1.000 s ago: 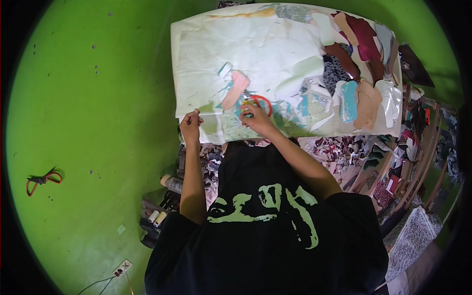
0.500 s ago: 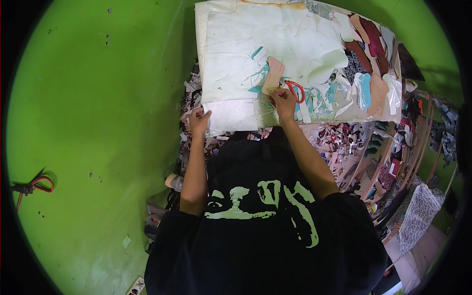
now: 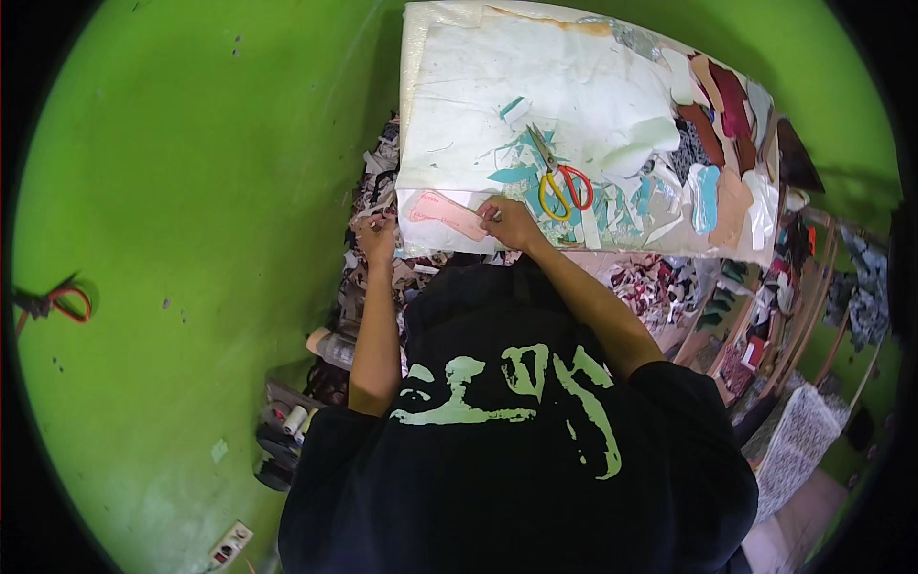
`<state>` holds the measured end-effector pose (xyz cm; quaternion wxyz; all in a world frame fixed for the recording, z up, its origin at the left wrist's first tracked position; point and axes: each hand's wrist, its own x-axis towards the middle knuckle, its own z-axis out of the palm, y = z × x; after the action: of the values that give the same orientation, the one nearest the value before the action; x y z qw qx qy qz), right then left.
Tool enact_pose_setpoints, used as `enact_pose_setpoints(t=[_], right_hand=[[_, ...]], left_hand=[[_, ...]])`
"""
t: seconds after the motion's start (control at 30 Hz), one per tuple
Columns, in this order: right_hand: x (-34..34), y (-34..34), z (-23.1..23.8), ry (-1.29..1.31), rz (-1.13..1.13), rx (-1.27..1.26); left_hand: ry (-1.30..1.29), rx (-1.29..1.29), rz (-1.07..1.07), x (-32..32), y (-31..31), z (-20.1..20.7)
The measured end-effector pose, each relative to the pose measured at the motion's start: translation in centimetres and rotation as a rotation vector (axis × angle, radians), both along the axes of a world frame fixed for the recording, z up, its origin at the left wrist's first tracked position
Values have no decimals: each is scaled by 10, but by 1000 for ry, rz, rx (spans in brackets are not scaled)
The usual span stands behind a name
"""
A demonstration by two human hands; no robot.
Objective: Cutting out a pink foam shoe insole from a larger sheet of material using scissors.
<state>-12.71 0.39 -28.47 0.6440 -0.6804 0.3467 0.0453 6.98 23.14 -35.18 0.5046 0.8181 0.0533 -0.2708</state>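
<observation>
A pink insole-shaped template (image 3: 442, 214) with markings lies slanted over a white sheet (image 3: 461, 241) at the table's near left corner. My right hand (image 3: 509, 224) pinches the template's right end between thumb and fingers. At the table's left edge, beside the sheet's border, my left hand (image 3: 377, 239) is closed with its fingers curled; what it grips, if anything, is hidden. Scissors (image 3: 556, 178) with one yellow and one red handle rest just beyond my right hand, blades pointing away from me. Teal offcuts (image 3: 516, 175) are scattered around them.
Cut sole-shaped pieces (image 3: 729, 206) in tan, teal and white crowd the table's right side, with maroon pieces (image 3: 734, 107) farther back. Fabric scraps (image 3: 660, 287) are heaped below the table. A green wall (image 3: 210, 239) stands on the left, and a rack (image 3: 779, 306) on the right.
My right hand has carried the template left and toward me onto the white sheet, turning it more sideways. The scissors are now fully uncovered. My left hand has shifted slightly left and down.
</observation>
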Motion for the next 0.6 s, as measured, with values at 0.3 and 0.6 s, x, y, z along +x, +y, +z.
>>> enact_pose_setpoints(t=[0.3,0.6], right_hand=[[12,-22,-22,-120,384,-378],[6,-41,-8,-213,404,-293]], left_hand=[[191,-185,486,-100,14,8],[602,-353,618,-154,-66,19]])
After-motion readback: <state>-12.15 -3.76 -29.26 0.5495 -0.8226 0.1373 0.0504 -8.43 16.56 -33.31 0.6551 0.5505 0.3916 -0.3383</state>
